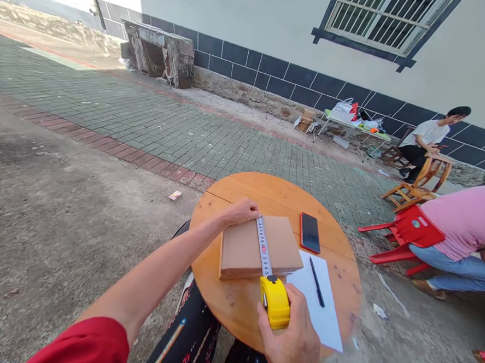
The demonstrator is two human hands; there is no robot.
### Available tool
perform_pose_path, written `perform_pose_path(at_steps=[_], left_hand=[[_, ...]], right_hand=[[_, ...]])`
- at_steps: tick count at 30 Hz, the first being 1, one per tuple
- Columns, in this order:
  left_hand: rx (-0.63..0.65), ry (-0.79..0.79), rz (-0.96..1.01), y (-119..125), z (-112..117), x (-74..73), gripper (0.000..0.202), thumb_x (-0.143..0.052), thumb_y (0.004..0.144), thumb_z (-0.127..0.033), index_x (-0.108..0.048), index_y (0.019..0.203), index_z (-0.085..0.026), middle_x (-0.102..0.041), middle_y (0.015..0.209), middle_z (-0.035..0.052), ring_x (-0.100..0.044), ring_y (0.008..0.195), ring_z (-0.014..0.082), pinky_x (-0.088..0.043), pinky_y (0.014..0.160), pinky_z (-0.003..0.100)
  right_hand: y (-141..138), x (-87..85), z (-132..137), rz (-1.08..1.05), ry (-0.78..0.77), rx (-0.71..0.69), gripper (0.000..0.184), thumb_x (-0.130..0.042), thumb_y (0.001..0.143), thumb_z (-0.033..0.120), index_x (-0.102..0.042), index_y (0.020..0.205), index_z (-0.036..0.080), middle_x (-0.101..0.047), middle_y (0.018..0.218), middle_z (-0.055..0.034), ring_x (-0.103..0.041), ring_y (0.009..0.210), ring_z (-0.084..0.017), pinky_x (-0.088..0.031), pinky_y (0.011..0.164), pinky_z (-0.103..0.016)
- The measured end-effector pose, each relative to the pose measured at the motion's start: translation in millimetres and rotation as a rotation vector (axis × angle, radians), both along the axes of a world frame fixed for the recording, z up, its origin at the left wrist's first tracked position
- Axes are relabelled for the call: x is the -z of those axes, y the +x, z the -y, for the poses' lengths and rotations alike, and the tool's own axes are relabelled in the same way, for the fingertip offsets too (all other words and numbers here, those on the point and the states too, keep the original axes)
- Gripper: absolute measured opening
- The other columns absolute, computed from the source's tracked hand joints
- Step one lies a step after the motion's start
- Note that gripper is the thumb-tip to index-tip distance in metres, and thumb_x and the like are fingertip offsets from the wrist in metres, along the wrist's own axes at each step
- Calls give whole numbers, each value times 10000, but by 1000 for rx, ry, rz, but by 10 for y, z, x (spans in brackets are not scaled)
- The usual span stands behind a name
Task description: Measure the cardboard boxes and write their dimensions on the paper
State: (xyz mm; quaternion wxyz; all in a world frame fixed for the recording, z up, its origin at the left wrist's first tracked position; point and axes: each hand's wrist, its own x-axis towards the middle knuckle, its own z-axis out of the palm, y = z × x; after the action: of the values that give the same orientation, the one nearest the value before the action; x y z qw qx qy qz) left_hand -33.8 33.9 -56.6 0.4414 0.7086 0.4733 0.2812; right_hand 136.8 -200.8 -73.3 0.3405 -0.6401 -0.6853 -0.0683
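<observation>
A brown cardboard box point(242, 247) lies flat on a round wooden table point(234, 318). Across its top runs the white blade point(264, 248) of a tape measure, printed with numbers. My right hand point(294, 338) grips the yellow tape measure case point(276, 303) at the box's near edge. At the far edge, my left hand point(240, 211) is closed with its fingertips on the blade's end. To the right of the box are a white sheet of paper point(328, 313), a black pen point(317, 282) lying on it, and a phone point(310, 233) with a red edge.
A person in a pink shirt point(470, 217) sits on a red plastic chair point(416, 230) at right. Farther back, another person point(430, 133) sits near a wooden chair point(425, 179). A folding table point(356, 124) with bags stands by the wall. A small pack point(175, 195) lies on the ground.
</observation>
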Motion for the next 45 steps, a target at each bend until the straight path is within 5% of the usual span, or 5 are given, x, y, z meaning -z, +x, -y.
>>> perform_pose_path(at_steps=[9, 19, 25, 32, 45], left_hand=[[-27, -15, -13, -17, 2, -52, 247, -585, 698, -415, -593, 674, -169, -483, 576, -46, -423, 530, 109, -297, 486, 226], [-4, 11, 86, -21, 714, -683, 359, -605, 701, -572, -643, 707, -216, -647, 686, 15, -574, 690, 184, -469, 648, 282], [-189, -96, 111, -58, 1309, -346, 441, -666, 519, -759, -677, 715, -364, -718, 705, -30, -667, 725, 294, -575, 626, 418], [-36, 78, 100, 92, 2154, -262, 329, -565, 842, -534, -728, 841, -248, -730, 807, 39, -675, 761, 220, -547, 686, 290], [-488, 66, 201, -265, 2490, 509, 410, -592, 844, -464, -639, 1117, -162, -661, 911, 62, -637, 830, 191, -532, 765, 309]], right_hand=[[24, -97, -66, -61, 39, -44, 355, -540, 902, 432, -522, 1151, 180, -679, 1039, -112, -693, 906, -226, -580, 734, -304], [114, -276, 166, -169, 179, -92, 428, -560, 835, 258, -464, 1244, 179, -670, 1105, -129, -685, 999, -243, -583, 846, -341], [2, -253, 198, -264, 354, -147, 449, -525, 816, 360, -450, 1230, 202, -685, 984, -95, -698, 880, -230, -604, 747, -328], [199, -296, 569, -189, 137, -269, 487, -565, 849, 186, -418, 1314, 178, -655, 1197, -138, -655, 1113, -237, -570, 914, -350], [401, 661, 221, -22, -159, -367, 633, -477, 720, -34, -567, 1292, 222, -584, 1314, -111, -550, 1224, -264, -481, 1052, -464]])
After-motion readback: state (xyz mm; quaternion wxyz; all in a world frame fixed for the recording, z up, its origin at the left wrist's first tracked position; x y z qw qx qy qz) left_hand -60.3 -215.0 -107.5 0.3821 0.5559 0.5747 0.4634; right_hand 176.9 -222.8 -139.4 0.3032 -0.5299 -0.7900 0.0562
